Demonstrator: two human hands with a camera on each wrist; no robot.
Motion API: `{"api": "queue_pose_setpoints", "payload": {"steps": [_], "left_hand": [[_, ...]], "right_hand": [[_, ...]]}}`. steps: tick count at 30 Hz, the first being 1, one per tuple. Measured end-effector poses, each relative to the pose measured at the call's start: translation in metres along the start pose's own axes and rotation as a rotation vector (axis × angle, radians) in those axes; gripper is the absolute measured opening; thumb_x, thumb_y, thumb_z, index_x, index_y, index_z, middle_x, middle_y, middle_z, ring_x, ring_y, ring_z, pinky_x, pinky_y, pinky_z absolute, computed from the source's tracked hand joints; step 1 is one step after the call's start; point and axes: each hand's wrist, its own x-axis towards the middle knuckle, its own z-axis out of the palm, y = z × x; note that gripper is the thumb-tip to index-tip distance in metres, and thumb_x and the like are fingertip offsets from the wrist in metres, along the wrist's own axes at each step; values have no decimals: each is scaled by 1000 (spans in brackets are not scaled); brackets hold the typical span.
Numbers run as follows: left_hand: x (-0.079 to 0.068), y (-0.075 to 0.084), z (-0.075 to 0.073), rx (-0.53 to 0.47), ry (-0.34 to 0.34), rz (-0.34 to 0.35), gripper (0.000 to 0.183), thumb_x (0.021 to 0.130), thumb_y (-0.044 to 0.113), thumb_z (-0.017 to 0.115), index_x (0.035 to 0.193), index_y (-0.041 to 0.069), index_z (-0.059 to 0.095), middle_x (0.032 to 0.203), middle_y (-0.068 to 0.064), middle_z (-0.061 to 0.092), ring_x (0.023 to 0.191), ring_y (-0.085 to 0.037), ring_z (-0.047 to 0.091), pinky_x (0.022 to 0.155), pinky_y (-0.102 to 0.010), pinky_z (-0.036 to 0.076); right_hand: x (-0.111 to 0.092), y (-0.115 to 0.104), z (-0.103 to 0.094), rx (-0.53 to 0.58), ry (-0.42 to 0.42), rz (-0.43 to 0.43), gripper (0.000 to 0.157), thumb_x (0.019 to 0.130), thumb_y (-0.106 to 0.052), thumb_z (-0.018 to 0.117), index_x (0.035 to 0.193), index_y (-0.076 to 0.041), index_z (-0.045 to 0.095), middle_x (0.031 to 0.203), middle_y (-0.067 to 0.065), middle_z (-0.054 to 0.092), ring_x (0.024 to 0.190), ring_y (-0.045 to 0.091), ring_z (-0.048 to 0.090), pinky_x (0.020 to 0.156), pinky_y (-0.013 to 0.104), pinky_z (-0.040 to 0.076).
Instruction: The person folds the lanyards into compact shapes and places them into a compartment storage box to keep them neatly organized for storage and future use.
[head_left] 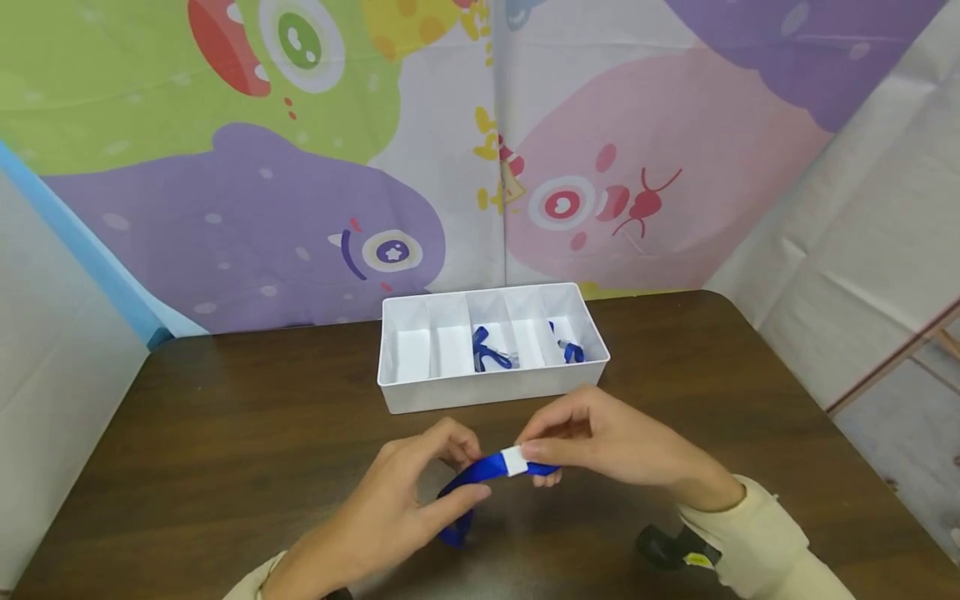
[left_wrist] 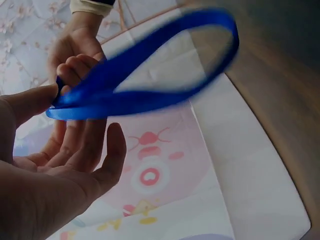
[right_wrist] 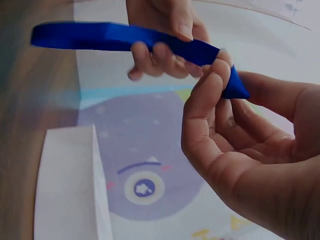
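A loop of blue ribbon lanyard [head_left: 480, 471] with a white buckle-like piece [head_left: 514, 460] is held above the table between both hands. My right hand [head_left: 607, 442] pinches it at the white piece, thumb on top; a short blue fold sticks out past the fingers in the right wrist view. The left hand [head_left: 397, 483] has its thumb and fingers loosely curled about the ribbon. In the left wrist view the loop [left_wrist: 150, 102] hangs out to the right, slightly blurred.
Behind the hands stands a white divided tray [head_left: 495, 386]. A blue lanyard [head_left: 491, 354] lies in its middle compartment and another lanyard [head_left: 572, 352] in the rightmost. A brown table [head_left: 247, 425] lies underneath; a cartoon cloth [head_left: 465, 167] hangs at the back.
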Motion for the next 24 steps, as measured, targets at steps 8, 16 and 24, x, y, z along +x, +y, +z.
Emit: {"api": "queue_pose_setpoints", "payload": {"steps": [8, 16, 24], "left_hand": [[-1, 3, -6, -9, 2, -27, 20, 91, 13, 74, 104, 17, 59, 89, 9, 66, 80, -6, 63, 74, -27, 57], [-1, 10, -24, 49, 20, 65, 17, 93, 8, 70, 106, 18, 63, 87, 11, 63, 73, -4, 57, 61, -21, 50], [-3, 17, -43, 125, 68, 94, 19, 93, 2, 69, 102, 18, 68, 92, 11, 66, 78, -4, 60, 70, -19, 51]], "right_hand": [[-6, -3, -9, -79, 39, 41, 11, 98, -13, 65, 101, -9, 75, 78, 9, 69, 69, 17, 63, 64, 35, 57], [-10, -7, -19, -118, 83, 46, 12, 97, -11, 66, 100, -8, 76, 77, 9, 70, 67, 21, 63, 61, 32, 56], [-13, -9, -24, -45, 101, -2, 17, 97, -3, 63, 112, 0, 70, 87, 13, 72, 72, 25, 68, 67, 42, 59]]}}
